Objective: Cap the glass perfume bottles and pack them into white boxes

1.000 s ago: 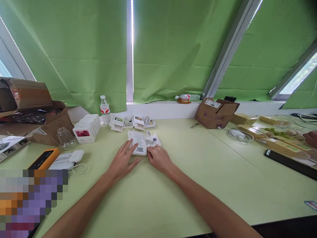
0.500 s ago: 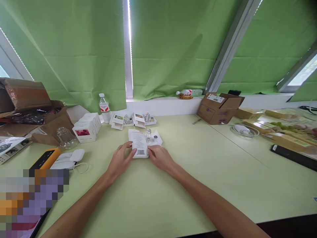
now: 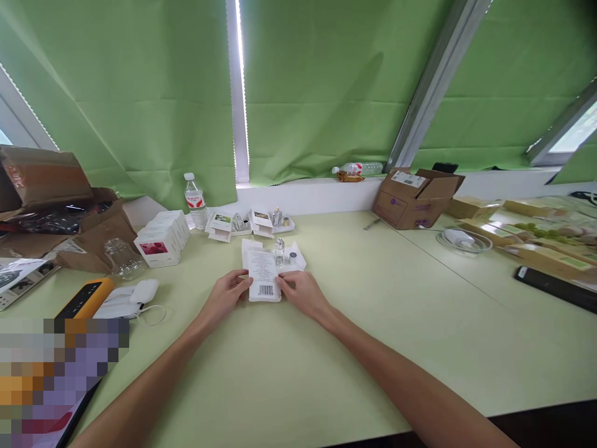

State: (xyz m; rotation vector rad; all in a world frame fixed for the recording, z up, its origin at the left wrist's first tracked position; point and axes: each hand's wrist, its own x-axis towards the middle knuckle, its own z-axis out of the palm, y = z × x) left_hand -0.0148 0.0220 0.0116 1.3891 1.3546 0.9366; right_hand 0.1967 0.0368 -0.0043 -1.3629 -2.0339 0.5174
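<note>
Between my two hands is a small white box [image 3: 263, 274], its printed side with a barcode facing up. My left hand [image 3: 229, 290] pinches its left edge with thumb and fingers. At the right edge, the fingers of my right hand [image 3: 300, 292] are closed on the same box. Just behind it stands a small clear glass bottle [image 3: 280, 252] with a shiny top. A small grey cap [image 3: 293, 257] sits to the bottle's right on a white folded card [image 3: 299, 264]. The underside of the box is hidden.
Behind are two opened white boxes [image 3: 220, 226] with little bottles. Several white boxes [image 3: 161, 241] stand in a row at left, near a water bottle [image 3: 195, 202] and an orange device [image 3: 88, 297]. A cardboard carton [image 3: 410, 199] and coiled cable [image 3: 461, 239] lie right.
The white box has shifted slightly toward me between my hands. My left fingers have drawn in closer along its left edge. The camera view has moved a little.
</note>
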